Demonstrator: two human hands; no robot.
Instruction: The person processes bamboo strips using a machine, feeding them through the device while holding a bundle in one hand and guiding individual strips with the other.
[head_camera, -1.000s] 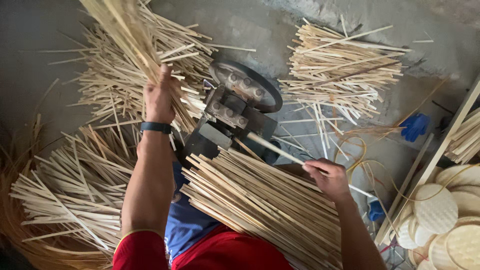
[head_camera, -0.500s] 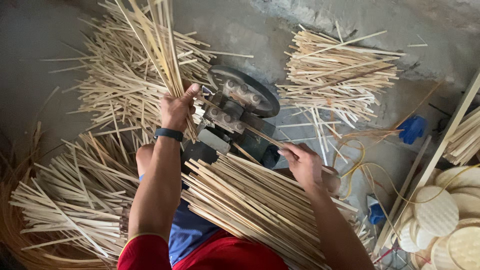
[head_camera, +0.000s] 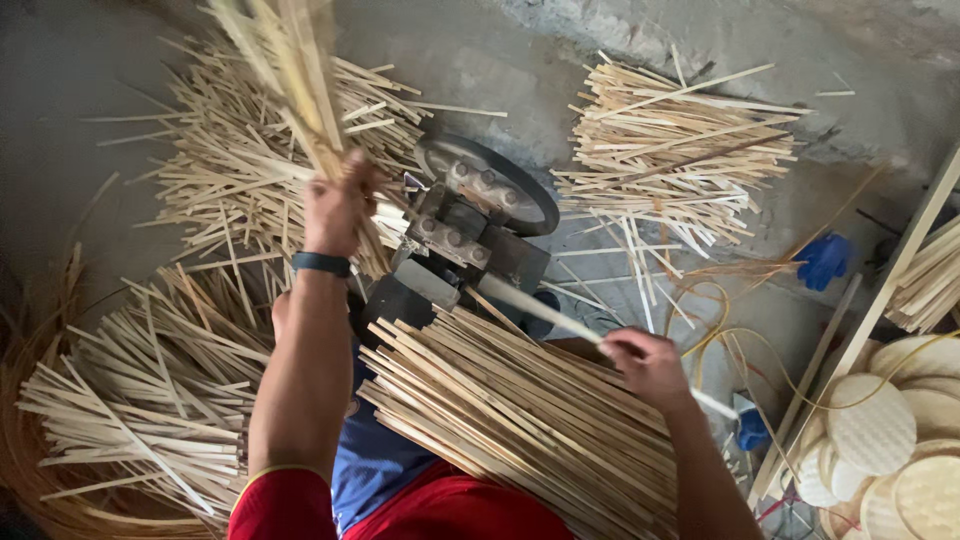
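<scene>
The left hand (head_camera: 335, 205) clenches a raised bundle of bamboo strips (head_camera: 290, 80) above the machine (head_camera: 470, 235). The right hand (head_camera: 645, 365) grips one long strip (head_camera: 540, 310) entering it. A large stack (head_camera: 520, 420) under the right fingers looks unprocessed; heaps (head_camera: 680, 150) lie beyond the machine.

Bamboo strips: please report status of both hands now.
Left hand shut on raised strip bundle. Right hand shut on single strip at machine. Nothing blocking.

We see a grey concrete floor (head_camera: 520, 70) carrying loose heaps of pale split bamboo strips (head_camera: 690, 150), a dark metal roller machine (head_camera: 470, 240), round woven bamboo discs (head_camera: 875, 425) and a blue cloth (head_camera: 825, 260).
</scene>
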